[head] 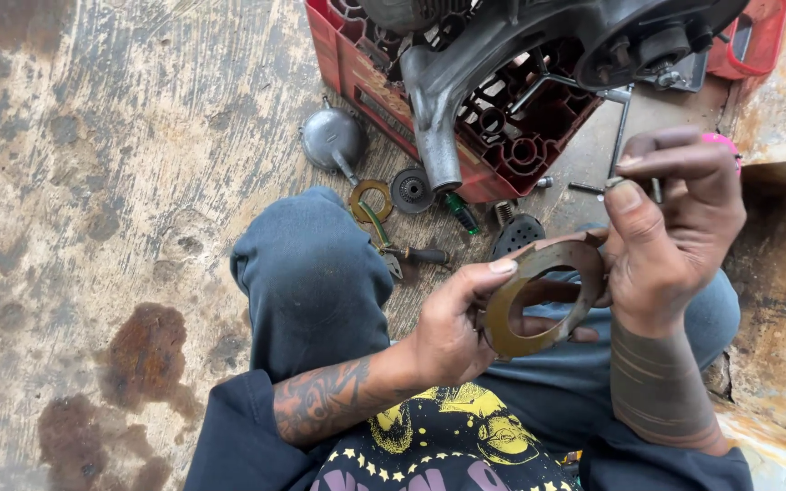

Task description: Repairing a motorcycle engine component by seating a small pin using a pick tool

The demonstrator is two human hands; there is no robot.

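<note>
On a stained concrete floor (93, 182), parts lie loose by a red crate (520, 155) far ahead (engine housing (466, 64) atop it). Near, the left hand (448, 332) and right hand (675, 245) both pinch a brass-coloured ring (502, 323), already off and unfitted, above the lap.

Stained concrete floor (120, 182) with engine parts scattered beside a red crate.

The floor is grey, scuffed with pale streaks and marked by dark brown patches at the lower left. A red plastic crate (511, 145) stands on it at the top, bearing a grey metal engine casing (466, 64). Just beside the crate's near corner lie a round grey metal cap (331, 138), a brass-coloured ring (370, 200), a small dark toothed disc (411, 189), a green-handled screwdriver (459, 212), a dark perforated disc (518, 234) and a black-handled tool (420, 255). A long metal rod (620, 136) rests near the crate's right side.
</note>
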